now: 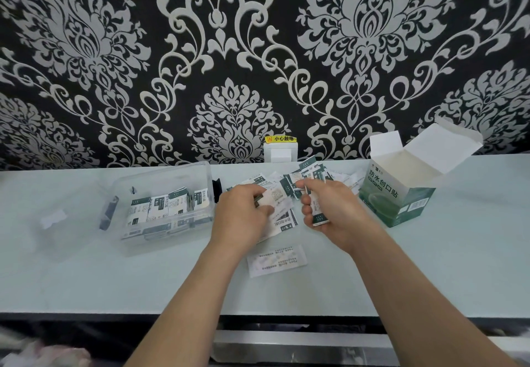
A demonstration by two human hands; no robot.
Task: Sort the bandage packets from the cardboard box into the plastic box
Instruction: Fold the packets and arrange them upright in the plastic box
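A clear plastic box (137, 179) stands left of centre and holds several green-and-white bandage packets (160, 209). An open green-and-white cardboard box (401, 197) stands at the right, flaps up. Between them lies a loose pile of bandage packets (312, 173) on the pale counter. My left hand (238, 214) pinches a packet (276, 199) over the pile. My right hand (332, 209) grips a small stack of packets (318, 217) upright. A single packet (276, 260) lies face down nearer to me.
The box's clear lid (51, 223) lies at the far left on the counter (114, 280). A white wall socket with a yellow warning label (280, 148) sits behind the pile. The counter's front edge runs below my forearms.
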